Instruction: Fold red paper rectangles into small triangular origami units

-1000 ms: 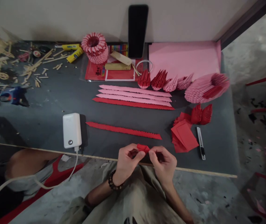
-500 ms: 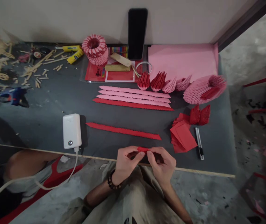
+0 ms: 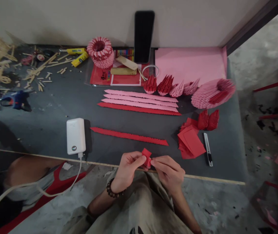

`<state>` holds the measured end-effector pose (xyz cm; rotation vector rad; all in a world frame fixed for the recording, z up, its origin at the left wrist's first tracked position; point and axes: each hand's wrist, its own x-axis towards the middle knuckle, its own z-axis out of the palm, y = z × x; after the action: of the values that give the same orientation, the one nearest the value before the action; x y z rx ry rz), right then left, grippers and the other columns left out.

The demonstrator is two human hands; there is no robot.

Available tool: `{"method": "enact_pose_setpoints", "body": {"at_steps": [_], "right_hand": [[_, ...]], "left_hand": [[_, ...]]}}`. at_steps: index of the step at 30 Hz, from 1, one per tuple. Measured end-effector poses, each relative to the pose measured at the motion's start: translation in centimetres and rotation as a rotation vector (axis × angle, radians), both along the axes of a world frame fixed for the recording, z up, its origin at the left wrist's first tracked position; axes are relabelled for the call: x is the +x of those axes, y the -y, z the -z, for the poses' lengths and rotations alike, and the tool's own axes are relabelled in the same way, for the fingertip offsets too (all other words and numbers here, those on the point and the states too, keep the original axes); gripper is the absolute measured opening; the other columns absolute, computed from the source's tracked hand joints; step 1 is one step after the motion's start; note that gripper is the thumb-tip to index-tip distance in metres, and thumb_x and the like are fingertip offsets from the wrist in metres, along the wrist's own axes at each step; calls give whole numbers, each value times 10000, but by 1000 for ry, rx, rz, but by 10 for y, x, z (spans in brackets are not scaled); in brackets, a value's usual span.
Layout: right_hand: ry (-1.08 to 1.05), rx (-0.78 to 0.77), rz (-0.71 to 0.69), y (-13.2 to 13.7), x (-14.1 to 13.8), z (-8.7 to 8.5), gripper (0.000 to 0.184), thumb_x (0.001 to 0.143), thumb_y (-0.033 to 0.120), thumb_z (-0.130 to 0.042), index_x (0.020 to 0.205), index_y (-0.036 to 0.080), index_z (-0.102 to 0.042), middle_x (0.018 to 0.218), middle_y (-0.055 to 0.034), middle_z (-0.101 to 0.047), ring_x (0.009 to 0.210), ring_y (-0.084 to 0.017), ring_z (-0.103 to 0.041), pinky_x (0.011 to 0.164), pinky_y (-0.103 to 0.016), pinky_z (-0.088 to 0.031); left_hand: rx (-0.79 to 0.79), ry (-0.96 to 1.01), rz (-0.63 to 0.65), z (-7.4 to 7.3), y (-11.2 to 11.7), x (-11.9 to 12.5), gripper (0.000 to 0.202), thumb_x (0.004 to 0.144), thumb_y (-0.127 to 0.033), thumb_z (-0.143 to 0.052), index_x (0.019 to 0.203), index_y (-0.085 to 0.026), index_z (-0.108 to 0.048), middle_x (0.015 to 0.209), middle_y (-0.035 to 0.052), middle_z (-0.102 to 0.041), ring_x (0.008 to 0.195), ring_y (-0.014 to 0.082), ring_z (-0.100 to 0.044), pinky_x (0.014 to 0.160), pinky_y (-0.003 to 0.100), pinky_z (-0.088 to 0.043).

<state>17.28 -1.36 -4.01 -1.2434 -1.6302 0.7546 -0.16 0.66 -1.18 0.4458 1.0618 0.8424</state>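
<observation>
Over the table's front edge, a small folded piece of red paper (image 3: 146,152) is pinched in my left hand (image 3: 132,166), which wears a beaded bracelet. My right hand (image 3: 169,170) grips the same paper at its right side between thumb and fingers. Just beyond my hands lies a long red strip of interlocked folded paper pieces (image 3: 129,135). To the right is a stack of red paper rectangles (image 3: 191,142), with a box cutter (image 3: 208,150) beside it. Farther back, pink strips (image 3: 141,100) and another red strip (image 3: 139,109) lie side by side.
A white power bank (image 3: 75,136) with a cable sits at left. Behind stand a phone (image 3: 144,36), a pink-and-red paper vase (image 3: 101,53), pink sheets (image 3: 190,63) and a folded-paper piece (image 3: 213,93). Wood sticks (image 3: 38,70) and glue tubes (image 3: 80,59) are far left. Someone's leg (image 3: 29,170) shows lower left.
The red paper has turned from lying flat between both hands to standing tilted, with an end pointing up. My right fingers have shifted to its right side.
</observation>
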Motion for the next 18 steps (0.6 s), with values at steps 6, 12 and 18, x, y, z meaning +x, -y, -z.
{"method": "enact_pose_setpoints", "body": {"at_steps": [6,12,18], "right_hand": [[74,79,-38,0,7,-1,236,902,210,-670,998,380,-801,931,22,-810,800,-186,-769,734,-327,-639],[-135,-131,7,-1,2,-5,134,862,249,-723,971,301,-781,817,0,-780,664,-153,-712,594,-277,-584],[-114,-355,79,0,-6,-12,135,896,282,-683,787,213,-720,685,9,-705,583,-111,-626,541,-221,-486]], "left_hand": [[2,-27,51,-3,4,-3,254,828,-374,-811,788,-126,-769,714,40,-732,658,130,-646,660,237,-535],[109,-211,51,-3,11,0,261,776,-362,-855,779,-133,-730,726,35,-727,669,137,-661,679,246,-563],[154,-333,26,0,12,3,243,781,-364,-848,872,-155,-762,844,70,-782,767,183,-716,729,280,-604]]}}
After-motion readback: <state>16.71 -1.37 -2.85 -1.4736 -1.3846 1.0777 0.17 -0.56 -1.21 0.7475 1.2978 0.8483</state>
